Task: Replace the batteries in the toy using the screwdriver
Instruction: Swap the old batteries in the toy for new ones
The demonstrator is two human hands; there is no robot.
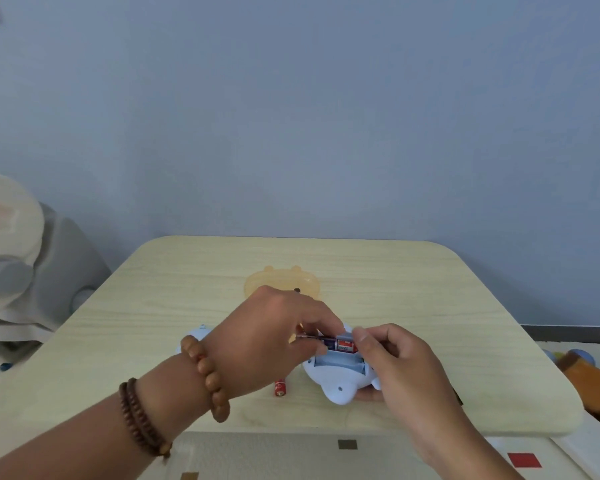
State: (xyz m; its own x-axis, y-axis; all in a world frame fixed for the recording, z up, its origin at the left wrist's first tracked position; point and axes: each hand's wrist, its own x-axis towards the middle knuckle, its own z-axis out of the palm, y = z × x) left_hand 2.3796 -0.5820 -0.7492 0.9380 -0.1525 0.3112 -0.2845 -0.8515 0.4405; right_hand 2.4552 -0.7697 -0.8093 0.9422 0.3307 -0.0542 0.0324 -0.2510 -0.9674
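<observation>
A pale blue toy (340,379) lies upside down on the table with its battery compartment open. A red and blue battery (342,344) sits at the compartment's far edge. My left hand (274,337) pinches the battery's left end. My right hand (399,362) presses its thumb on the battery's right end and steadies the toy from the right. A loose red battery (280,388) lies on the table just left of the toy. No screwdriver shows in this view.
An orange translucent bear-shaped lid or dish (281,280) lies beyond my hands. A pale blue piece (196,336) peeks out behind my left wrist. The light wood table (153,306) has rounded corners. A grey plush (32,271) sits left, brown items (589,379) right.
</observation>
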